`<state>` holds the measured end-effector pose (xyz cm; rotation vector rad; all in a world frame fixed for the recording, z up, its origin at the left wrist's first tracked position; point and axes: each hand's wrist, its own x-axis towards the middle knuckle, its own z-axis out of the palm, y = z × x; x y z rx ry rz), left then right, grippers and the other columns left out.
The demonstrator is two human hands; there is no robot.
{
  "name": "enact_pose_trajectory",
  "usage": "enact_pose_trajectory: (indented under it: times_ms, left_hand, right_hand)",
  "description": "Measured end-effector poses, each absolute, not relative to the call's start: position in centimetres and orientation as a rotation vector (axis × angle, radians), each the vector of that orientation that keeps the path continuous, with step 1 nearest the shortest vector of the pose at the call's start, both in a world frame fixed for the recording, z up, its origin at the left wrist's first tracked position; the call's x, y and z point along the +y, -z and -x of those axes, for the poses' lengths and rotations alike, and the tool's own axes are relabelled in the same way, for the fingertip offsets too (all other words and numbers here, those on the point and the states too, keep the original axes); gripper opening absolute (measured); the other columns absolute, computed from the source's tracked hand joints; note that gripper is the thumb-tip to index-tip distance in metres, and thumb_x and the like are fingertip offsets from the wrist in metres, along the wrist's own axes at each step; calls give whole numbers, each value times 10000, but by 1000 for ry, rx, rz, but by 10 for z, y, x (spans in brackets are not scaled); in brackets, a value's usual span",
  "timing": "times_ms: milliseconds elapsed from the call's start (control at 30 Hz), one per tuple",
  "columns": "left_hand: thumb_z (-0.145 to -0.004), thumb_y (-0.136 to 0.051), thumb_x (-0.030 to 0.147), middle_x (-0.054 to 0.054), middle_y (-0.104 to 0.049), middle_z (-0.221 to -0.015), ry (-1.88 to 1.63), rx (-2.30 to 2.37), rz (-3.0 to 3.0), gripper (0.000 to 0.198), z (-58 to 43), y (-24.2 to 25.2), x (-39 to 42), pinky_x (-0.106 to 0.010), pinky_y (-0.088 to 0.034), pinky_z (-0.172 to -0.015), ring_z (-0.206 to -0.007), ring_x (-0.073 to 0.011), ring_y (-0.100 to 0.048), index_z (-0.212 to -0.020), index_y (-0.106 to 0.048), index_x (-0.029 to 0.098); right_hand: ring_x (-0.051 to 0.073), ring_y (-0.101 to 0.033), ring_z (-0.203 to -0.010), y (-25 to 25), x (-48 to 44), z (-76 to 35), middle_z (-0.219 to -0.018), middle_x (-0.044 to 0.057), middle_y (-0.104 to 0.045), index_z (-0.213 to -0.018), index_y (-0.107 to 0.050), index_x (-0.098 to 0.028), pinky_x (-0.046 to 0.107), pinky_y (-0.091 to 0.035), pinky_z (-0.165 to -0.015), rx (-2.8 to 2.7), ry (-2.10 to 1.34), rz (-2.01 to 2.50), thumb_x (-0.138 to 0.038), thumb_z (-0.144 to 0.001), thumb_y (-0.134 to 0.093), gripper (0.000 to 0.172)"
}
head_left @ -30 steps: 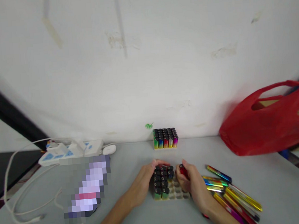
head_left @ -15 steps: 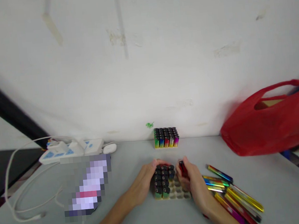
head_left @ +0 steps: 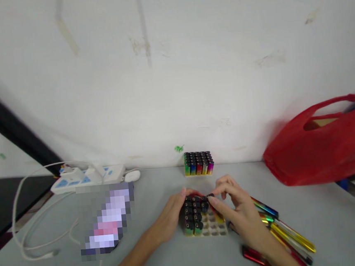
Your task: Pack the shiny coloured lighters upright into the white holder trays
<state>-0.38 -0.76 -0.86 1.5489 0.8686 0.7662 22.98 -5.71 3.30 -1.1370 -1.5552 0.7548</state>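
A pale tray (head_left: pixel 214 230) with round hollows sits in front of me, its left columns filled with upright black-topped lighters (head_left: pixel 189 217). Curled round the tray's back left corner, my left hand (head_left: pixel 171 211) rests against the lighters and holds them. My right hand (head_left: pixel 238 210) pinches a red and yellow lighter (head_left: pixel 217 214) by its black top, tilted over the tray's right part. Several loose shiny lighters (head_left: pixel 294 235) lie right of the tray, partly behind my right forearm.
A full block of lighters (head_left: pixel 198 164) stands by the wall. At left are a power strip (head_left: pixel 90 177), white cables (head_left: pixel 36 258) and a blurred phone-like object (head_left: pixel 109 221). A red bag (head_left: pixel 315 150) is at right.
My right hand has opened its grip from round the red lighters to a fingertip pinch on one, tilted over the tray. A red lighter now shows below my right wrist. The left hand stays put.
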Motion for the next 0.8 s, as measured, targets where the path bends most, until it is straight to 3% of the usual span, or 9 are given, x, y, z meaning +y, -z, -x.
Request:
enact_pose_trajectory:
  times_ms: [100, 167, 367, 800]
  left_hand:
    - [-1135, -252, 738, -107, -784, -1338, -761, 898, -1528, 778, 4, 11, -7, -482, -433, -1218, -1307, -339, -644, -1323, -792, 211]
    - [-1123, -244, 763, -116, -784, -1328, -766, 907, -1534, 803, 4, 12, -7, -489, -424, -1227, -1322, -348, -640, -1307, -799, 213]
    - [-1123, -231, 761, -137, -798, -1270, -779, 837, -1508, 837, 2, 17, -3, -482, -475, -1187, -1268, -347, -678, -1274, -801, 167]
    - [-1119, -261, 767, -115, -807, -1250, -774, 837, -1469, 815, 2, 19, -4, -498, -456, -1234, -1275, -346, -670, -1277, -797, 172]
  right_hand:
    - [158, -497, -610, -34, -58, -233, -628, -41, -550, -919, -790, -212, 289, -406, -614, -1569, -907, 1183, -485, -996, -784, 284]
    - [140, -459, -540, -33, -60, -233, -561, -53, -551, -933, -790, -197, 275, -373, -553, -1588, -955, 1177, -476, -986, -793, 284]
    - [148, -613, -561, -30, -61, -231, -680, 1, -730, -963, -793, -200, 259, -485, -565, -1792, -855, 1131, -390, -982, -787, 191]
    - [141, -602, -550, -30, -58, -237, -656, -19, -713, -944, -797, -205, 259, -482, -575, -1885, -880, 1161, -323, -973, -788, 122]
